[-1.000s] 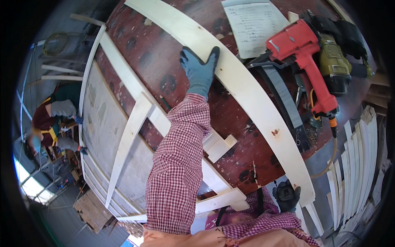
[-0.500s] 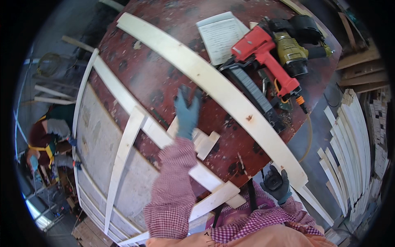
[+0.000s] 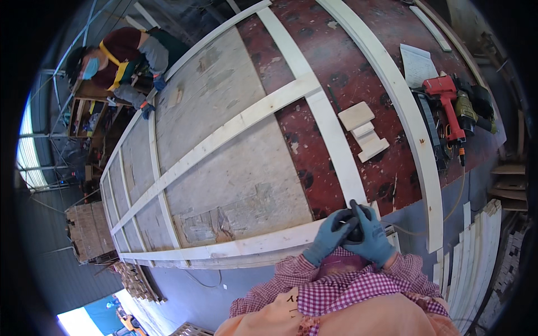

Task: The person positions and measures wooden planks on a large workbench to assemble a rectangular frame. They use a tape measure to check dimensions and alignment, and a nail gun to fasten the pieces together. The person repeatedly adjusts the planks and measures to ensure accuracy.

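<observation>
My left hand (image 3: 327, 239) and my right hand (image 3: 376, 242), in blue-grey gloves with dark palms, are brought together in front of my body. Their fingers are curled around something dark between them, too hidden to name. Both are at the near edge of a wooden frame (image 3: 241, 119), close to the corner where a long pale strip (image 3: 336, 148) meets the front strip (image 3: 252, 245). Small pale wood blocks (image 3: 358, 117) lie on the dark red tabletop (image 3: 314, 50) beyond my hands. To their right, a long wide board (image 3: 399, 92) runs away from me, its near end overhanging the table.
A red nail gun (image 3: 445, 92), an olive-and-black air tool (image 3: 465, 112) and a paper sheet (image 3: 417, 64) lie at the right. A hose (image 3: 460, 193) trails off the table. At far left, a co-worker's gloved hands (image 3: 147, 109) touch the frame. Pale strips (image 3: 476, 246) are stacked at lower right.
My left hand has drawn back from over the tabletop beside the blocks to meet my right hand at the near edge. The view has swung left, showing more of the frame.
</observation>
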